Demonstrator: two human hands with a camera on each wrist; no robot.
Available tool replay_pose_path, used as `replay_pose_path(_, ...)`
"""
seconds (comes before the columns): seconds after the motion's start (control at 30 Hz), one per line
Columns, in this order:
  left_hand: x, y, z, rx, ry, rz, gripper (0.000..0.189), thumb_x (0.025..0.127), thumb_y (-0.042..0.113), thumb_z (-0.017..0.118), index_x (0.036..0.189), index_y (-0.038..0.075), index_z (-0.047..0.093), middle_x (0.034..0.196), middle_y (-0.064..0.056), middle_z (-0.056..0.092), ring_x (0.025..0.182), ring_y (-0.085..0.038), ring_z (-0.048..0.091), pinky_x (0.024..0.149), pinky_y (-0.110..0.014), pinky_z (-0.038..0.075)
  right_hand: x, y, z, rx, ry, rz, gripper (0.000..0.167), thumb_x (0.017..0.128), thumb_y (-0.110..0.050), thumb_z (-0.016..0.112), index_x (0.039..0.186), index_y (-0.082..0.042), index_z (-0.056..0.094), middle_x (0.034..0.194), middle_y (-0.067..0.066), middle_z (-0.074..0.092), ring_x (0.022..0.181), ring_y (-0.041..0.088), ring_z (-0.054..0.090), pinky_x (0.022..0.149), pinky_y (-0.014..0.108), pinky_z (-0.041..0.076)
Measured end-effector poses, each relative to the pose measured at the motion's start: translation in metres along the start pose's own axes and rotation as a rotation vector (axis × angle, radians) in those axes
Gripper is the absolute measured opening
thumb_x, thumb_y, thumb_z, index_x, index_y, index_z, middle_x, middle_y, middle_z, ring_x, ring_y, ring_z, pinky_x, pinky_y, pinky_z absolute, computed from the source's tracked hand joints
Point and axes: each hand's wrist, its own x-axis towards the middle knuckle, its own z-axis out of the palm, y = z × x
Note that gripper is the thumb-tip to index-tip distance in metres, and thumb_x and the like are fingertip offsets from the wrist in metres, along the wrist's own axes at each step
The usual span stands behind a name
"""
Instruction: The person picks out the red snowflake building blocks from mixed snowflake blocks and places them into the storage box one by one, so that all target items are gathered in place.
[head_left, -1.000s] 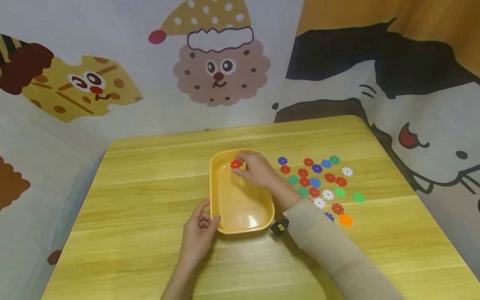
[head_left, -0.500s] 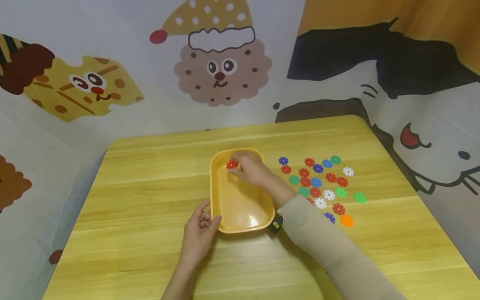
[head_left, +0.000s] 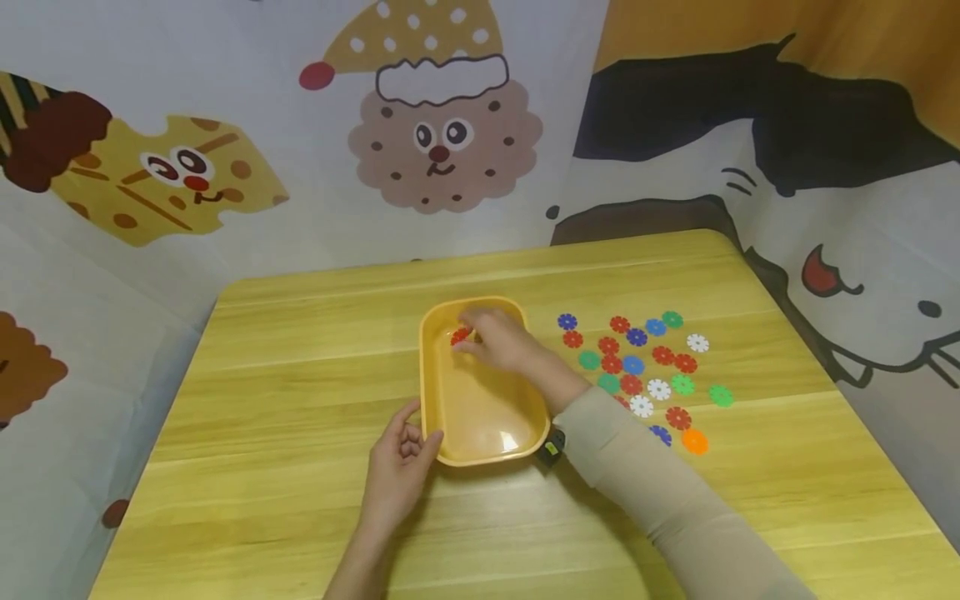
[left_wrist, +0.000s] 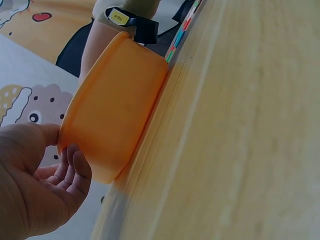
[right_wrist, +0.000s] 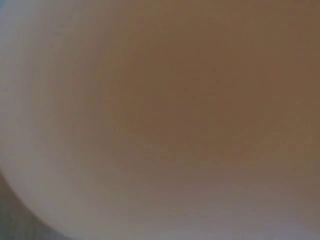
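Note:
A yellow-orange plastic tray (head_left: 487, 408) stands on the table. My left hand (head_left: 397, 467) grips its near left corner, the thumb over the rim; in the left wrist view, the curled fingers (left_wrist: 75, 170) lie against the tray's outer wall. Inside the tray's far end, my right hand (head_left: 498, 337) pinches a red notched plastic disc (head_left: 460, 336), a snowflake-style building piece, low over the tray floor. The disc looks tilted and is partly covered by the fingers. Only a blurred, close surface fills the right wrist view.
To the tray's right, several loose notched discs lie flat on the wooden table (head_left: 300, 392), among them a white disc (head_left: 697, 342), a green disc (head_left: 721, 396) and an orange disc (head_left: 694, 442). The right forearm (head_left: 645, 483) hides some table. A cartoon-printed cloth (head_left: 315, 217) hangs behind.
My right hand has moved slightly left and lower inside the tray with the red disc, which now shows more tilted. The left hand keeps its hold on the tray.

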Motion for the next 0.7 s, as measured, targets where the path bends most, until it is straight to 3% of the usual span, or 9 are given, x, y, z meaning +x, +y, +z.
replay_pose_path(0.17,0.0,-0.001,0.001,-0.004,0.004,0.02,0.052,0.095,0.01,0.072,0.142,-0.001,0.052,0.081,-0.005,0.059,0.066,-0.009,0.056,0.057,-0.017,0.052,-0.003,0.003,-0.002,0.023,-0.033,0.006,0.048,0.096,-0.024,0.072,0.131,0.005,0.059,0.116,0.018,0.069,0.104,0.029,0.068,0.091,0.037,0.059)
replay_pose_path(0.27,0.001,-0.002,0.002,-0.007,0.012,0.039,0.051,0.095,0.011,0.072,0.141,-0.001,0.053,0.08,-0.005,0.06,0.065,-0.008,0.056,0.056,-0.018,0.052,-0.007,0.002,-0.007,0.039,-0.012,0.005,0.046,0.097,-0.022,0.071,0.134,0.004,0.058,0.119,0.019,0.068,0.106,0.029,0.068,0.093,0.038,0.059)
replay_pose_path(0.37,0.001,-0.002,0.003,-0.009,0.024,0.036,0.05,0.096,0.012,0.072,0.14,-0.003,0.054,0.079,-0.005,0.06,0.064,-0.008,0.055,0.055,-0.018,0.051,-0.012,0.003,-0.012,0.043,0.042,-0.014,0.045,0.098,-0.022,0.07,0.135,0.003,0.059,0.119,0.017,0.069,0.105,0.027,0.068,0.094,0.037,0.058)
replay_pose_path(0.57,0.0,-0.002,0.006,-0.007,0.044,-0.033,0.047,0.097,0.01,0.069,0.14,0.0,0.055,0.078,-0.005,0.06,0.061,-0.009,0.054,0.052,-0.018,0.049,-0.023,0.011,-0.017,0.081,0.175,-0.042,0.041,0.099,-0.023,0.069,0.132,0.001,0.063,0.118,0.013,0.069,0.1,0.024,0.065,0.089,0.037,0.058)
replay_pose_path(0.7,-0.001,-0.001,0.007,-0.065,0.041,-0.067,0.045,0.098,0.008,0.068,0.14,0.0,0.055,0.078,-0.007,0.06,0.057,-0.011,0.056,0.049,-0.02,0.052,-0.03,0.02,-0.018,0.106,0.263,-0.034,0.038,0.098,-0.023,0.069,0.128,0.0,0.065,0.113,0.011,0.069,0.097,0.023,0.063,0.083,0.037,0.058)
